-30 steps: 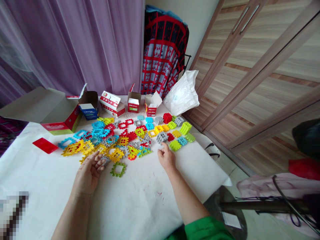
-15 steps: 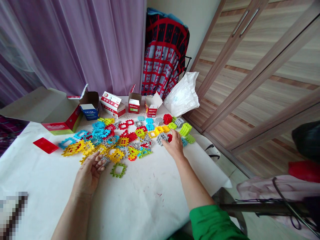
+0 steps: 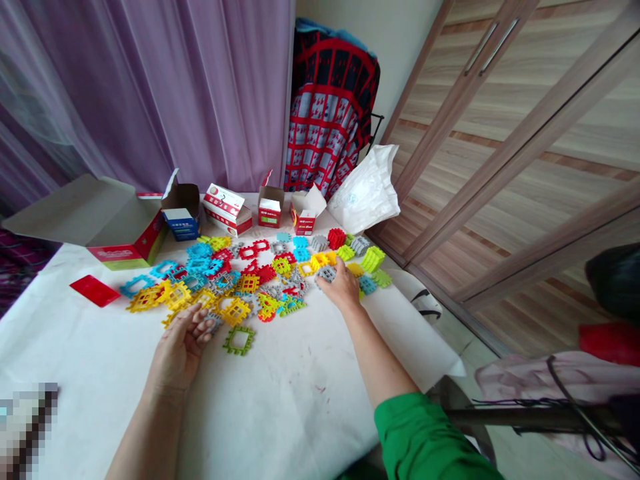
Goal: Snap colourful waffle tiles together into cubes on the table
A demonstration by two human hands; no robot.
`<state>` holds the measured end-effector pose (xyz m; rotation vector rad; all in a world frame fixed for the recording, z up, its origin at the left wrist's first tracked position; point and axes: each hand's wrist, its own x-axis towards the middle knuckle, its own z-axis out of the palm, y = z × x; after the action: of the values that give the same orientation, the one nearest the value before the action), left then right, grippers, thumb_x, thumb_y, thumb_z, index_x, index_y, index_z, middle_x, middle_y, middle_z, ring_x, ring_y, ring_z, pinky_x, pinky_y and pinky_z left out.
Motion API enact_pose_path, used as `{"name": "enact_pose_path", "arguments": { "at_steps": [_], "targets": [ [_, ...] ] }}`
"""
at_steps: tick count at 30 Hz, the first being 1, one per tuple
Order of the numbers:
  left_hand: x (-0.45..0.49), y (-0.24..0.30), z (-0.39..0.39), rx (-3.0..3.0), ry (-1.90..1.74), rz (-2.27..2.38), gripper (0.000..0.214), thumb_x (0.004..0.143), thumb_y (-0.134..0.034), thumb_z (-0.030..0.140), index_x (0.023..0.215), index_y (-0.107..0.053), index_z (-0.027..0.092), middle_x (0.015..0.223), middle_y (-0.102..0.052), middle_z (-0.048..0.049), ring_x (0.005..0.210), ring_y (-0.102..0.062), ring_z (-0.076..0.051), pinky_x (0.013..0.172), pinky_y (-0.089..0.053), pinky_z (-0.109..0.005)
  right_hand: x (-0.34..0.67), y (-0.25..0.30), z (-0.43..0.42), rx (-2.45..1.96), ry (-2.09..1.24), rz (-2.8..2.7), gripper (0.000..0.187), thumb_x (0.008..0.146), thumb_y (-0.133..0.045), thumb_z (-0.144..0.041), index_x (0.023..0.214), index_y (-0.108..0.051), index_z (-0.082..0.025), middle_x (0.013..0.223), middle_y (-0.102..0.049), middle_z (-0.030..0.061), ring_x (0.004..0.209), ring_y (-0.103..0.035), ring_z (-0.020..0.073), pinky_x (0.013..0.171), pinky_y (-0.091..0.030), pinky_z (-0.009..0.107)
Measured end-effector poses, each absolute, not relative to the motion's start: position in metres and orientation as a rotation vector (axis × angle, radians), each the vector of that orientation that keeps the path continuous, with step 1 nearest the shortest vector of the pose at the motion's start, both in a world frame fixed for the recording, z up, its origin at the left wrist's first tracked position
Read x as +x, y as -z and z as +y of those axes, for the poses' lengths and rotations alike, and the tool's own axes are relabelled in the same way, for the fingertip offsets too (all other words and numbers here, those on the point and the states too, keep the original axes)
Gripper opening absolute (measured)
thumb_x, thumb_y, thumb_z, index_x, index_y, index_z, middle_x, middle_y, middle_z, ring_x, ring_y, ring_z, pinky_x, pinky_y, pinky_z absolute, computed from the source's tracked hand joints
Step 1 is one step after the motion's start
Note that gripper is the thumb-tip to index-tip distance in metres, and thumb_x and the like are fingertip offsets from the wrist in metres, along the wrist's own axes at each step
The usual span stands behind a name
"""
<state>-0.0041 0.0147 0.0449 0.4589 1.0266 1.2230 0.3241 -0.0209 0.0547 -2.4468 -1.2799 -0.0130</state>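
Observation:
Notched plastic building blocks in several colours lie heaped across the middle of the table. My right hand (image 3: 344, 285) is at the right side of the heap, thumb and fingers closed around a grey building block (image 3: 327, 274). Yellow blocks (image 3: 324, 260) lie just beyond it. My left hand (image 3: 184, 339) rests at the near left of the heap, palm turned inward, fingers loosely bent and apart, with nothing seen in it. By its fingertips is a grey piece (image 3: 215, 324), partly hidden. A green square frame block (image 3: 239, 341) lies flat between my hands.
Along the back stand a large open carton (image 3: 127, 250), a blue box (image 3: 184, 225), a red-and-white box (image 3: 227, 212), two small red boxes (image 3: 270, 215) and a white plastic bag (image 3: 367, 193). A red card (image 3: 95, 291) lies left. Stacked lime blocks (image 3: 373, 259) sit far right.
My right hand has shifted slightly left and towards me around the grey block; a yellow block behind it now shows. My left hand stays in place. The view has moved a little.

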Motion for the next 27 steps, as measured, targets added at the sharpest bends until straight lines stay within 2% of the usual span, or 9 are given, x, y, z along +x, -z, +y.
{"name": "enact_pose_path", "arguments": {
  "at_steps": [13, 22, 27],
  "targets": [
    [-0.002, -0.046, 0.013, 0.484, -1.218, 1.041, 0.012, 0.079, -0.066, 0.022, 0.09, -0.067, 0.018, 0.076, -0.069, 0.0018, 0.057, -0.066, -0.009, 0.046, -0.053, -0.016, 0.321, -0.068, -0.011, -2.633, -0.011, -1.357, 0.073, 0.084, -0.059, -0.049, 0.146, -0.036, -0.018, 0.117, -0.07, 0.0146, 0.11, -0.065, 0.0305, 0.091, -0.045, 0.037],
    [-0.003, -0.045, 0.014, 0.493, -1.212, 1.042, 0.012, 0.08, -0.065, 0.021, 0.091, -0.067, 0.018, 0.075, -0.069, 0.0018, 0.057, -0.065, -0.009, 0.047, -0.052, -0.015, 0.321, -0.065, -0.014, -2.576, -0.032, -1.371, 0.075, 0.082, -0.063, -0.052, 0.144, -0.039, -0.018, 0.122, -0.067, 0.0169, 0.112, -0.063, 0.0324, 0.092, -0.044, 0.041],
    [-0.003, -0.046, 0.014, 0.472, -1.214, 1.049, 0.01, 0.082, -0.06, 0.019, 0.09, -0.067, 0.018, 0.075, -0.069, 0.0017, 0.057, -0.066, -0.009, 0.046, -0.052, -0.015, 0.32, -0.068, -0.014, -2.595, -0.023, -1.418, 0.069, 0.084, -0.061, -0.047, 0.143, -0.041, -0.017, 0.118, -0.069, 0.0165, 0.111, -0.064, 0.0319, 0.091, -0.045, 0.041]
  ]
}}
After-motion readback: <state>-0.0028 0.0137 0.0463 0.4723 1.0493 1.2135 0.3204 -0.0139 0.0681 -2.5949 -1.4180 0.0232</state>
